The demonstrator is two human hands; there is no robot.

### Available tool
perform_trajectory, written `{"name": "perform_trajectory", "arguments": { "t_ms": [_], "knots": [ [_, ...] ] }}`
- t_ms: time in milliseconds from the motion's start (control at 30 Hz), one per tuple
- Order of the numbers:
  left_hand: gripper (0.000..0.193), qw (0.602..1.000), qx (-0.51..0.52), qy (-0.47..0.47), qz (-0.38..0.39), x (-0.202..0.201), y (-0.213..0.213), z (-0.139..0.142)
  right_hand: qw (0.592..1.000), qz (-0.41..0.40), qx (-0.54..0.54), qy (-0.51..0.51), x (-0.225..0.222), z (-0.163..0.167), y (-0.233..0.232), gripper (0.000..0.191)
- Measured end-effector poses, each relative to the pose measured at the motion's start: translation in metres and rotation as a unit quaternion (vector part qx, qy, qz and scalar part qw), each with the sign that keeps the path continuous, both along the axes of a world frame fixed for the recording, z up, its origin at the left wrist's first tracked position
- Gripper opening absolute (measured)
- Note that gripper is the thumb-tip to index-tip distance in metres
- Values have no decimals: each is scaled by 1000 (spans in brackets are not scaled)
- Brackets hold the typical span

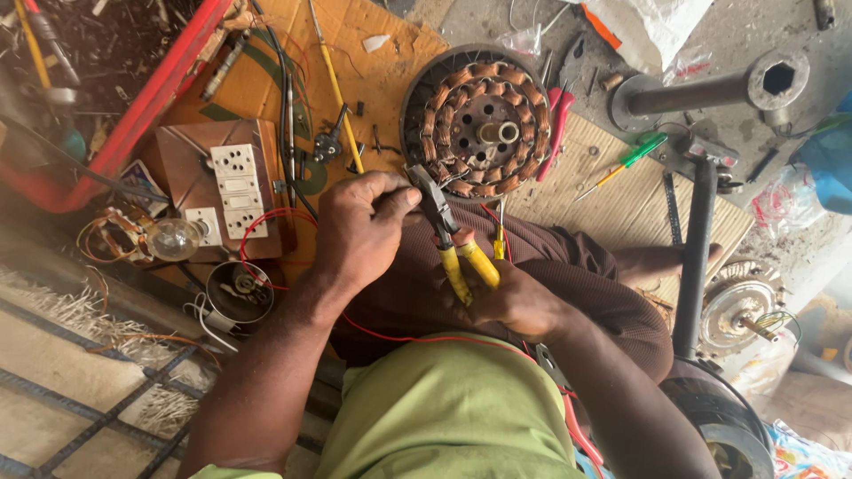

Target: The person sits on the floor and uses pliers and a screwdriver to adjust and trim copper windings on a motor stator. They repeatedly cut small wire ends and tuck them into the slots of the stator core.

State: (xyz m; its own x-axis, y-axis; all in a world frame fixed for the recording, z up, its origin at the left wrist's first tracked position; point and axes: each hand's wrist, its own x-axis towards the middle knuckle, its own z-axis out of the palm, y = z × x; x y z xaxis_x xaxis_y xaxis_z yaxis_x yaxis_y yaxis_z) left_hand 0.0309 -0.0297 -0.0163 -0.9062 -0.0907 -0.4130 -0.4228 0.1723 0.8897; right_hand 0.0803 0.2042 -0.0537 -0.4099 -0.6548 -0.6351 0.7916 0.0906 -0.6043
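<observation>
Yellow-handled steel pliers [448, 235] gripped in right hand [515, 302], handles clenched between fingers.
Left hand [359, 226] pinching thin red wire [266, 217] at plier tips; round copper-wound motor stator [475, 124] just beyond fingertips.

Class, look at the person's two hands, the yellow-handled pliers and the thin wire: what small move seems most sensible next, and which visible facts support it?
Probably squeeze the pliers shut. The right hand grips the yellow handles, the tool's jaws sit at the left hand's fingertips, which seem to pinch a thin wire there, though the wire end is too small to confirm. The wound stator lies just beyond.
</observation>
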Motion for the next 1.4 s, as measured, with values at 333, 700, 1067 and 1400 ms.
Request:
{"name": "perform_trajectory", "arguments": {
  "t_ms": [333, 700, 1067, 1400],
  "knots": [
    [7, 991, -108, 79, 15, 9, 9, -16, 948, 14, 280, 152, 12, -18, -43, 18],
    [5, 980, -34, 192, 27, 49, 34, -7, 916, 69, 366, 150, 2, -17, -44, 25],
    [44, 979, -123, 164, 18, 17, -14, -22, 870, 241, 282, 324, -3, 50, 17, 83],
    [22, 946, -198, 254, -49, -9, 18, -18, 876, 170, 310, 327, 28, 37, 34, 71]
  ]
}}
